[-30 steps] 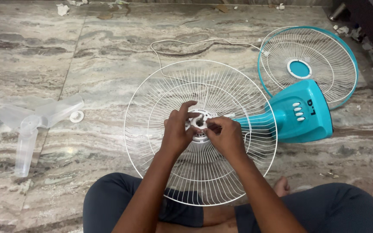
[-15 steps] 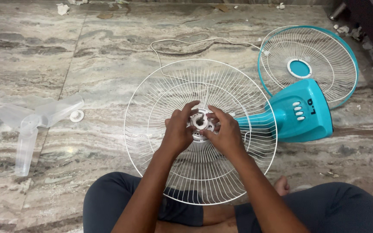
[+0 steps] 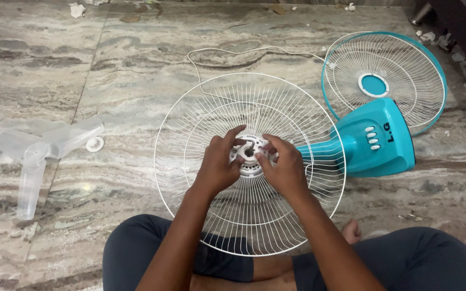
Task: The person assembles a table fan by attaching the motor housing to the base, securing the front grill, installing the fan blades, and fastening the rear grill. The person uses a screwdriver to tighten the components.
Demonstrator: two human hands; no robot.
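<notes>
A white wire fan guard [image 3: 200,118] lies flat on the marble floor over the fan's motor, between my knees. At its centre sits a white plastic ring nut [image 3: 250,153] around the motor shaft. My left hand [image 3: 217,161] grips the ring's left side with thumb and fingers. My right hand [image 3: 284,167] holds the ring's right side, fingertips on its top edge. The teal fan body [image 3: 373,140] with its buttons lies on its side to the right of the guard.
A second guard with a teal rim [image 3: 386,81] lies at the back right. A clear three-blade fan propeller [image 3: 33,153] and a small white cap [image 3: 95,144] lie at the left. A white cord [image 3: 227,52] loops behind the guard. Debris lies along the far wall.
My right hand's fingers have shifted up around the ring from its lower right side to its top right; my left hand stays on the left side. The guard has not moved.
</notes>
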